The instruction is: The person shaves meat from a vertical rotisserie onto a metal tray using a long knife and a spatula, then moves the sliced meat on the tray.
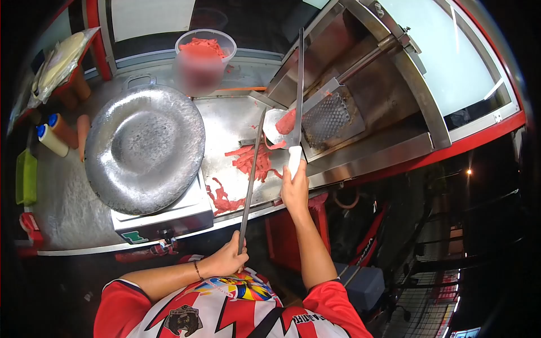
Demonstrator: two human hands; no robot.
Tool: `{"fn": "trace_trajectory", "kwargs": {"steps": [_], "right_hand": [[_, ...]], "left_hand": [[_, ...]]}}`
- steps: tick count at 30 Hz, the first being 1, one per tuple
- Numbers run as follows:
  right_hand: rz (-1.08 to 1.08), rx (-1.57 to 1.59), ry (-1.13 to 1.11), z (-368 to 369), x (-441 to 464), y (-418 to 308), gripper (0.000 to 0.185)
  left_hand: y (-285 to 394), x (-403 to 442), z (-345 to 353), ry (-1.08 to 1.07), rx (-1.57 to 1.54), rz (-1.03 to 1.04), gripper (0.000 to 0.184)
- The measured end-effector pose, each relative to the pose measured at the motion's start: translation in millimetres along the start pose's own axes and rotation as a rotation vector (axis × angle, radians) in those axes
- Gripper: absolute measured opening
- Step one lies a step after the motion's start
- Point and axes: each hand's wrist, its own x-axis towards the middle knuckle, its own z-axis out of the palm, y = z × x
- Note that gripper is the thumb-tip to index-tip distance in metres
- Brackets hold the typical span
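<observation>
The long knife [300, 84] could cut the left hand [228, 258] if its edge skids down the honing steel [253, 174], since I can make out no guard above those fingers. A greasy handle might also twist, and a wide swing could knock the blade against the grill housing [408, 93] at upper right or drag loose meat strips [246, 163] off the tray [222, 121] at centre. The right hand [295, 188] is wrapped around the knife's white handle, the blade running up to the top of the frame. The left, at lower centre, clasps the steel's lower end; its shaft leans up and rightward over the strips, apart from the blade.
</observation>
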Motion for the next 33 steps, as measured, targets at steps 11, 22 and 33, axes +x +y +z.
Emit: {"fn": "trace_trajectory", "kwargs": {"steps": [11, 22, 33], "right_hand": [[-0.11, -0.104, -0.056, 1, -62, 51, 0.027], [0.293, -0.35, -0.434, -190, -181, 32, 0.035], [0.257, -0.204, -0.472, -190, -191, 66, 0.031]], "left_hand": [[6, 19, -8, 0.035, 0.044, 0.015, 0.029], [26, 47, -25, 0.059, 0.005, 0.011, 0.03], [27, -22, -36, 0.052, 0.02, -0.073, 0.021]]}}
